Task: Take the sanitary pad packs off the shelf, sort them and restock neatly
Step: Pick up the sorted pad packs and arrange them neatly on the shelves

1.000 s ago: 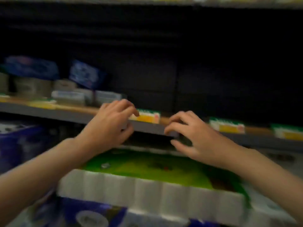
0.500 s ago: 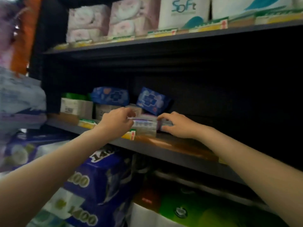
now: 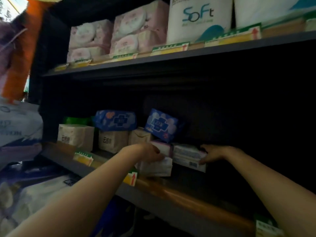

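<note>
A: Both hands are deep in the middle shelf. The left hand curls its grip round a white pack at the front edge; the right hand pinches the end of a pale pack lying flat just beside it.

B: Which step is this?

A: By my reading, the taking-off stage: two packs held, neither yet clear of the shelf. Behind them a blue pack leans tilted against beige boxes, and a second blue pack lies on top of those boxes.

B: And next?

A: Probably drawing both packs straight out toward the body, low enough to miss the leaning blue one, which looks liable to topple if its support shifts.

B: The surroundings?

A: A dark shop unit with wood-toned shelf boards and yellow price tags on the rail. The upper shelf carries pink tissue bundles and a white roll pack marked "Soft". Purple-wrapped bulk packs sit below at left. The shelf's right half is too dark to read.
</note>
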The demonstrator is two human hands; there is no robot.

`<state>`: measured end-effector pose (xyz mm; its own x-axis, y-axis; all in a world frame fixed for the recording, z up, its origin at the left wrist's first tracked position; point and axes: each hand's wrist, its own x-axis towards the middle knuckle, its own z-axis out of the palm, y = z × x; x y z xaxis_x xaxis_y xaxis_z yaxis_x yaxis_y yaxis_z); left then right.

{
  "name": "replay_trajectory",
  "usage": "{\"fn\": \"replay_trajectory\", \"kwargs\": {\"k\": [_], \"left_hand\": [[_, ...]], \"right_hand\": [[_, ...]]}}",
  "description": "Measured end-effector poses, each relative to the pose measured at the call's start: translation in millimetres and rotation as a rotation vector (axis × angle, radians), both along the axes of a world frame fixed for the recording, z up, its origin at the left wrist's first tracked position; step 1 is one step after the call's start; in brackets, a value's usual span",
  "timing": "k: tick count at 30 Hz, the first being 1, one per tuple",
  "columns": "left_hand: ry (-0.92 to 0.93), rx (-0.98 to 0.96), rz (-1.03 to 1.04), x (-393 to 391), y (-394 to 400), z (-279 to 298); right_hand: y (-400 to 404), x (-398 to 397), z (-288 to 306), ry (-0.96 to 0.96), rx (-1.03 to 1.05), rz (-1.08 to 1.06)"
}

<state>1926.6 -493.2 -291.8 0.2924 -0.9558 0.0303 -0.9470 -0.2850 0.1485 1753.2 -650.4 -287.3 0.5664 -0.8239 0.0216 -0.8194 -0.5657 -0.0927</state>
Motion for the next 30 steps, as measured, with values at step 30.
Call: {"fn": "replay_trajectory", "kwargs": {"k": [30], "left_hand": [[0.546,-0.252,0.321,11.3,-67.3,-20.2]], "right_hand": [[28.4,5.1,4.0,-0.224,-0.02,-0.031]]}}
